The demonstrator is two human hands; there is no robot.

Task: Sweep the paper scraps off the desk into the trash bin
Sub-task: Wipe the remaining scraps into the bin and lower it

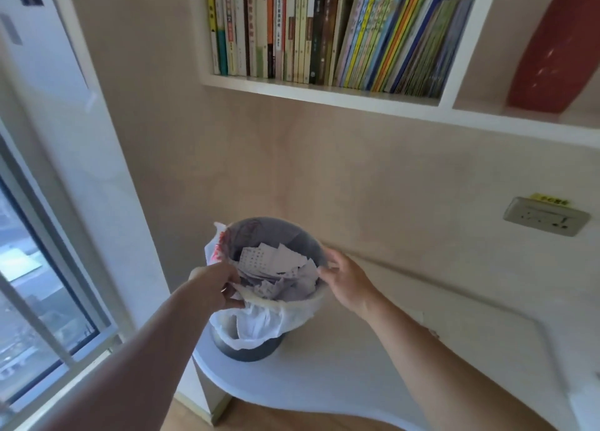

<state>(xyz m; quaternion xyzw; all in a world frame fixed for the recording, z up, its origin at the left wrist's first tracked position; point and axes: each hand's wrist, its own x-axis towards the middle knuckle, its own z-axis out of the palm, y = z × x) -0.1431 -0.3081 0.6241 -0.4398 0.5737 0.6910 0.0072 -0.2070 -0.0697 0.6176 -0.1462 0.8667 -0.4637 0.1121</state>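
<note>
A grey trash bin lined with a white plastic bag stands on the left end of the white desk. Several paper scraps lie piled inside it. My left hand grips the bag and rim on the bin's near left side. On the right side of the rim, my right hand holds on with its fingers curled over the edge.
A white shelf full of upright books hangs above the desk, with a red object in its right compartment. A wall socket is at the right. A window fills the left side.
</note>
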